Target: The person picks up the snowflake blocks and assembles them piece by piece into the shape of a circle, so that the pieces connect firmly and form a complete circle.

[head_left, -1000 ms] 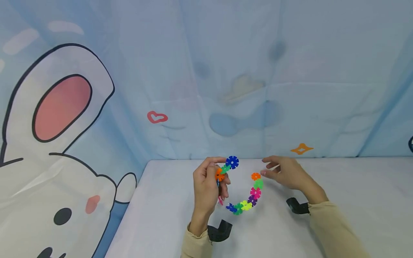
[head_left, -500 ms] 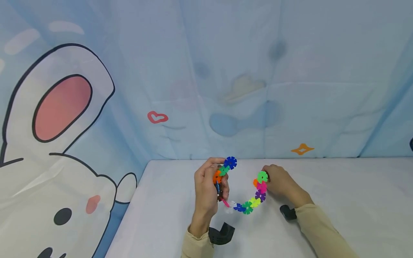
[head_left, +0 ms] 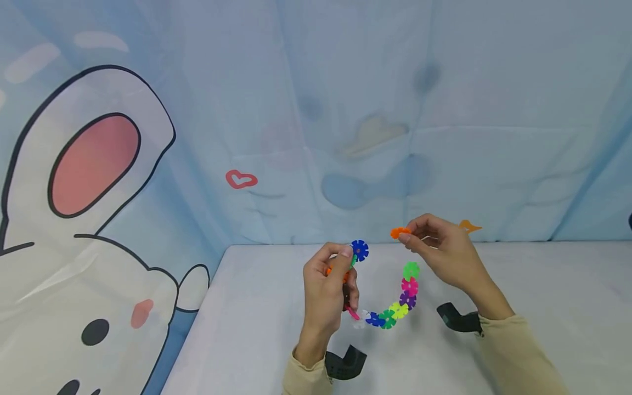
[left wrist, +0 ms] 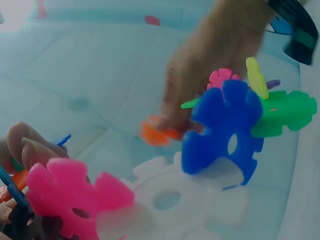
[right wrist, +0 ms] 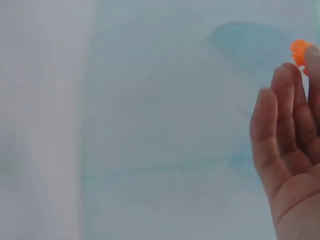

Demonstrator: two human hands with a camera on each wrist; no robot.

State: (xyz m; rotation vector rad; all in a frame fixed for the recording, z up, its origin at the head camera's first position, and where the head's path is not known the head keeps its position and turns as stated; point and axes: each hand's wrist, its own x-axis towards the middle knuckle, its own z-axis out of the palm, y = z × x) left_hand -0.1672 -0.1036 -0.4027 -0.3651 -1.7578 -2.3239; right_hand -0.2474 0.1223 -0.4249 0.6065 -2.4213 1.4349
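My left hand [head_left: 321, 293] grips one end of a curved chain of slotted, flower-shaped plastic discs. A blue disc [head_left: 360, 250] sticks out above its thumb, and an orange one is partly covered by the fingers. From below that hand the chain bends right through a pink disc [left wrist: 70, 192], a clear disc [left wrist: 142, 192] and others, rising to a light green disc [head_left: 411, 270] at its free end. Up and to the right, my right hand [head_left: 451, 258] pinches a single orange disc [head_left: 399, 233] between thumb and fingers, apart from the chain.
A white table [head_left: 237, 329] lies below the hands. Behind it hangs a blue printed curtain [head_left: 494, 164], with a large cartoon rabbit [head_left: 59, 285] at left. Black wrist mounts [head_left: 346, 363] project from both sleeves.
The orange disc at the chain's free end has come off in my right hand, which has moved up and away. My left hand, still gripping the chain, has shifted slightly right.
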